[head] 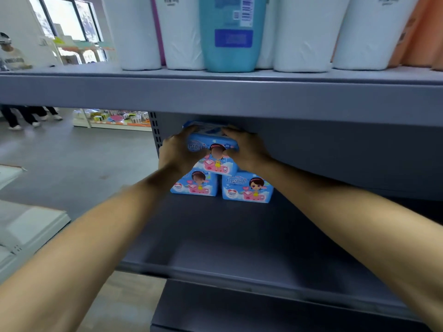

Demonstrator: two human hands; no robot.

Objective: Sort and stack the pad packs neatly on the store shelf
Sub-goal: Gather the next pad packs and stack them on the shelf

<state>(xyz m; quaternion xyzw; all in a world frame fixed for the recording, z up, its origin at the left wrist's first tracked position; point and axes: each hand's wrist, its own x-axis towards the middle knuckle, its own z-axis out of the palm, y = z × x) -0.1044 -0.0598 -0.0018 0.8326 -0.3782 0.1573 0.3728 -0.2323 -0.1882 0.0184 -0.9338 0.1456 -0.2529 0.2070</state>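
- Setting: a grey metal store shelf [239,236] stood at the end of an aisle, with open shop floor and another person far off at the left; the shelf above [215,92] carried white paper rolls [304,32] and a blue bottle [231,32].
- Left hand [176,152]: it gripped the left end of the top pad pack [212,142], thumb to the front and fingers wrapped behind, probably to keep that end square with the packs below.
- Centre: the top pad pack was at the back left of the shelf, on a second-tier pack [217,164] which straddled the seam between the lower left pack [194,185] and the lower right pack [247,188]; that overlap, as in brickwork, likely steadied the pile. Whether the top pack already rested fully or was just above could not be told.
- Right hand [244,149]: it clamped the pack's right end in mirror fashion, so the two hands stood apart with the pack between them, presumably to guide it under the low shelf above.
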